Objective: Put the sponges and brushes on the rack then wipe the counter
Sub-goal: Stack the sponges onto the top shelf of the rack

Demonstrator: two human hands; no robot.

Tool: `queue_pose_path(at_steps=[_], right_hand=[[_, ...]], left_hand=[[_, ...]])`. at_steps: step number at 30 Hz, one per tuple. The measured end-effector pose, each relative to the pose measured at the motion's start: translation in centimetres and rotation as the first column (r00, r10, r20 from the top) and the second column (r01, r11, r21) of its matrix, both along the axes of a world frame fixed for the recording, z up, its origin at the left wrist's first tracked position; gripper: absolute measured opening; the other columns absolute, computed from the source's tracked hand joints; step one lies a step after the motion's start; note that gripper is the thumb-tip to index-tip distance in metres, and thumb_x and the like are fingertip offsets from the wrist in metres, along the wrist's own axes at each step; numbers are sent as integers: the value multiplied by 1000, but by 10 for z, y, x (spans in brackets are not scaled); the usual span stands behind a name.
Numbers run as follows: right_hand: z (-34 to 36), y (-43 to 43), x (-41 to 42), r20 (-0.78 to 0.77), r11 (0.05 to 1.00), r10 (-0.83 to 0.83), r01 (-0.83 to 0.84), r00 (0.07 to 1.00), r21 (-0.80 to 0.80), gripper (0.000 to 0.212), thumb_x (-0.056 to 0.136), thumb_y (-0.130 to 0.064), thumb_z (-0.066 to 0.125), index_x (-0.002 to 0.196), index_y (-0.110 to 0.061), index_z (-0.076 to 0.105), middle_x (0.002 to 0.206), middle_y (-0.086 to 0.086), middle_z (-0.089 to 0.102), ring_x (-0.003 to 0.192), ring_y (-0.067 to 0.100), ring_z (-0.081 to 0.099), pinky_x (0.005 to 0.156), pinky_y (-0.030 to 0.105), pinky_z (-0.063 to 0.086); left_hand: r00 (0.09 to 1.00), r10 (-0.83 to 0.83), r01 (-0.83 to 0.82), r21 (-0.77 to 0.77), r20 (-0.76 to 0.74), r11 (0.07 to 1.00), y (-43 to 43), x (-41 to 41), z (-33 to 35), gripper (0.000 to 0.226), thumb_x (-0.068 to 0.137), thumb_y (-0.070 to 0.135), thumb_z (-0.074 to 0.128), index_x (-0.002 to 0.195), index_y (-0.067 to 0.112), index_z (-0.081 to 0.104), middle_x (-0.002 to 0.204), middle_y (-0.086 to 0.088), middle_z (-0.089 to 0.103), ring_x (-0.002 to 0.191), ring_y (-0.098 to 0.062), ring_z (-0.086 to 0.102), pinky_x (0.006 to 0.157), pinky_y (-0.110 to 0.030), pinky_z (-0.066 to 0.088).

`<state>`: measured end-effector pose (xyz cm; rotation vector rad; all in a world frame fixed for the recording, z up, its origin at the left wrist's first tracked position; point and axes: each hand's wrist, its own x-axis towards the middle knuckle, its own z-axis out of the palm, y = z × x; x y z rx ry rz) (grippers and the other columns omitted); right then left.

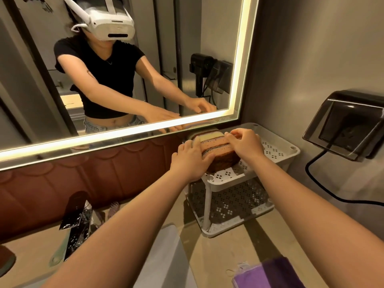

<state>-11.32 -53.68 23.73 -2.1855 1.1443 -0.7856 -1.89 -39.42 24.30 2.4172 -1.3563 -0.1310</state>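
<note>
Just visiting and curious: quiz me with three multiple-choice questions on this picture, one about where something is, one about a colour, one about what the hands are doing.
1. Where are the sponges? A in the sink; B on the rack's top tier; C on its lower tier.
2. The cloth on the counter is: A white; B green; C purple.
3. The hands are: A both holding the sponges; B both on the tap; C hanging idle.
Answers: B, they sit on the upper shelf; C, it is plainly purple; A, left hand and right hand both grip the sponges.
</note>
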Motion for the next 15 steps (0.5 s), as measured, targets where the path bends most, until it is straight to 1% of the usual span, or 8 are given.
queue_pose_path(at_steps=[1,3,5,7,9,11,13,15], right_hand=[[4,4,-1,24,999,34,-33,999,-35,31,90,-44,51,105,-22,66,108,3,66,111,25,51,92,46,46],[15,20,-2,117,992,114,-106,987,-70,23,91,-35,54,102,-19,67,101,1,67,100,19,57,82,34,48],[28,38,-4,199,982,184,-172,963,-77,20,91,-28,55,102,-17,67,97,-1,65,95,15,58,71,23,43],[40,60,-6,229,965,262,-254,937,-67,20,91,-27,56,104,-17,67,96,-4,64,93,13,58,73,24,46],[49,85,-9,208,933,358,-355,910,-54,18,91,-27,57,102,-18,67,94,-7,63,90,12,60,76,28,50],[56,112,-11,141,886,462,-462,875,-40,14,91,-26,57,99,-20,67,90,-11,63,86,8,60,74,24,50],[57,139,-10,63,823,568,-568,821,-24,14,91,-26,56,99,-20,66,90,-12,64,83,5,61,71,19,51],[53,157,-13,0,793,610,-610,793,-14,15,91,-28,56,101,-23,66,93,-11,64,82,4,62,69,19,52]], left_hand=[[999,-33,33,-18,-4,999,5,0,5,66,93,52,37,146,16,20,147,-10,29,134,-30,28,106,-46,28],[991,-113,108,-71,-69,992,18,0,15,61,94,47,39,145,15,25,147,-11,30,133,-29,31,108,-43,31],[973,-193,175,-142,-126,974,34,0,25,58,94,44,41,144,17,28,144,-10,35,128,-24,38,105,-37,35],[961,-249,225,-184,-118,957,57,-3,37,54,94,43,42,140,17,34,137,-6,45,119,-19,46,98,-31,39],[953,-280,253,-209,-114,945,84,-5,46,46,94,42,41,133,17,44,128,-1,54,111,-12,52,91,-25,40],[949,-286,250,-235,-135,939,115,-4,51,37,95,39,41,124,19,52,116,5,59,102,-7,54,84,-18,40],[949,-269,223,-252,-165,942,147,-2,49,32,95,37,41,120,23,55,104,13,58,96,-2,54,79,-12,40],[950,-255,214,-221,-180,952,170,-1,44,30,95,37,42,120,25,55,103,15,57,96,0,55,79,-11,41]])
